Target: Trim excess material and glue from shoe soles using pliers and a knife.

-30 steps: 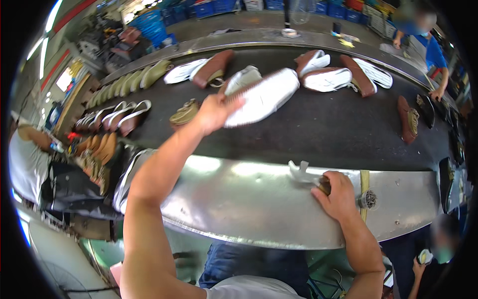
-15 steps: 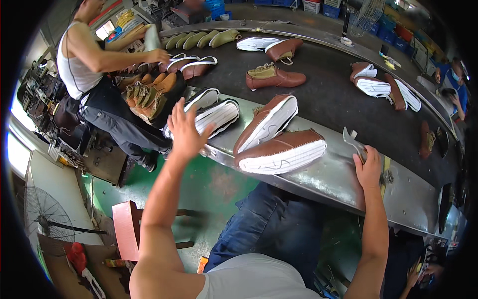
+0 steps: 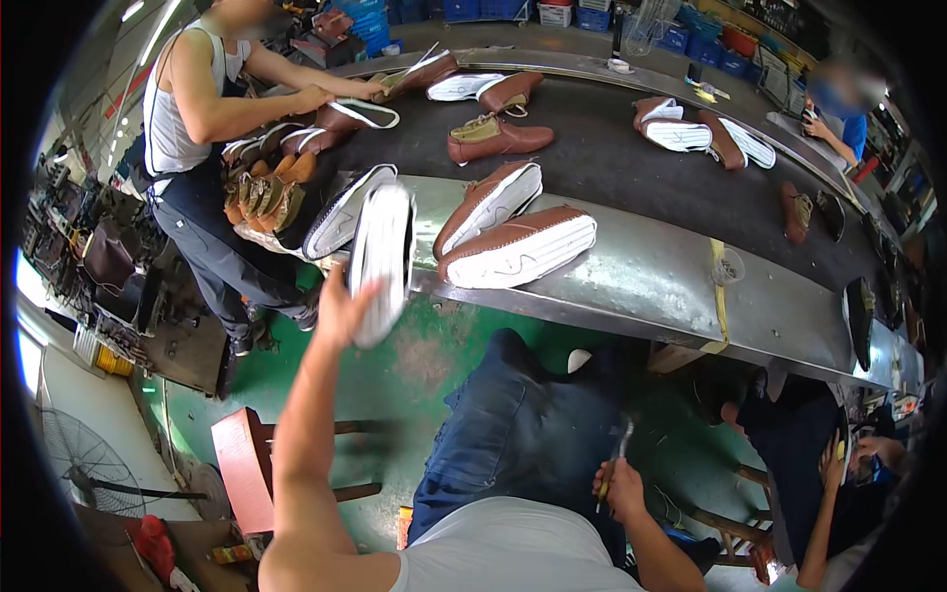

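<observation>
My left hand is closed on a dark shoe and holds it up at the bench's near edge, its white sole facing me. Another dark shoe with a white sole lies just behind it on the bench. My right hand, down by my lap, grips a hammer by its handle, the head pointing up. To the right of the raised shoe, two brown shoes rest on the metal ledge, white soles turned toward me.
Beyond the ledge runs a dark belt carrying several brown shoes. At the left a co-worker handles a brown shoe. Another person is at the far right, and someone's arm shows lower right. A stool stands at lower left.
My left hand has closed on the dark shoe and lifted it off the bench. The right hand has brought the hammer from the ledge down to my lap. The view has shifted.
</observation>
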`<state>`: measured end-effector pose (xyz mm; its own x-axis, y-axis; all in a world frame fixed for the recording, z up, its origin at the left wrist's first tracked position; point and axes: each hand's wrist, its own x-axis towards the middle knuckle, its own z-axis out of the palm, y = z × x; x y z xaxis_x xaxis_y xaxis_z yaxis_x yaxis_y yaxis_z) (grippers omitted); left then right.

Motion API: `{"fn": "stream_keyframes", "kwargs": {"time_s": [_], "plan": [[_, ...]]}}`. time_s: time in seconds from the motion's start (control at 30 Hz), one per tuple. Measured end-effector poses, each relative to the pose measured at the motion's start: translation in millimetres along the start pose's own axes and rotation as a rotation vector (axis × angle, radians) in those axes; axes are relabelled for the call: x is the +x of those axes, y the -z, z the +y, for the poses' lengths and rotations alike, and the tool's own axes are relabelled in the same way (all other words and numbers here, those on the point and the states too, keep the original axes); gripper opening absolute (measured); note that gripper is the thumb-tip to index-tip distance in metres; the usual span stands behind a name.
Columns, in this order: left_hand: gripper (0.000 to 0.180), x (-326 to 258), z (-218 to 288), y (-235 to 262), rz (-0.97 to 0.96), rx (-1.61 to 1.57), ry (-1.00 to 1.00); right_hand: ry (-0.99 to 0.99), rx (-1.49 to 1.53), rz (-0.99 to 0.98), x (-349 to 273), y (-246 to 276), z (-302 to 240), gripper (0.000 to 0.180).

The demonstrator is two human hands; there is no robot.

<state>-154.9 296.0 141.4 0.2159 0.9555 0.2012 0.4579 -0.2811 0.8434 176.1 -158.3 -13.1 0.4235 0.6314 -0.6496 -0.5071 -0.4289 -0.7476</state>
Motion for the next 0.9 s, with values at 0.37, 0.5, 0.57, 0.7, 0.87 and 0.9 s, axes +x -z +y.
{"fn": "stream_keyframes", "kwargs": {"time_s": [0.37, 0.5, 0.57, 0.7, 0.87, 0.9], "plan": [[0.089, -263.3, 53.2, -166.6, -1.029, 0.336, 0.171, -0.107, 0.377, -0.015, -6.5, 14.3, 2.7, 0.051], [0.09, -238.2, 77.6, -239.3, -1.034, 0.404, -0.175, -0.079, 0.329, -0.003, -26.3, 21.1, 6.1, 0.043], [0.087, -214.6, 90.9, -276.1, -1.158, 0.375, -0.039, 0.033, 0.257, -0.036, -32.7, 19.8, -0.3, 0.029], [0.057, -181.4, 51.9, -284.7, -0.935, -0.503, 0.251, 0.107, 0.246, -0.073, -50.7, 11.2, -18.0, 0.029], [0.063, -180.8, 76.3, -212.5, -0.844, -0.912, 0.287, 0.348, -0.516, -0.218, -88.5, -17.8, -68.0, 0.032], [0.06, -182.7, 76.4, -207.9, -0.853, -0.879, 0.285, 0.32, -0.542, -0.23, -92.0, -25.5, -76.9, 0.033]]}}
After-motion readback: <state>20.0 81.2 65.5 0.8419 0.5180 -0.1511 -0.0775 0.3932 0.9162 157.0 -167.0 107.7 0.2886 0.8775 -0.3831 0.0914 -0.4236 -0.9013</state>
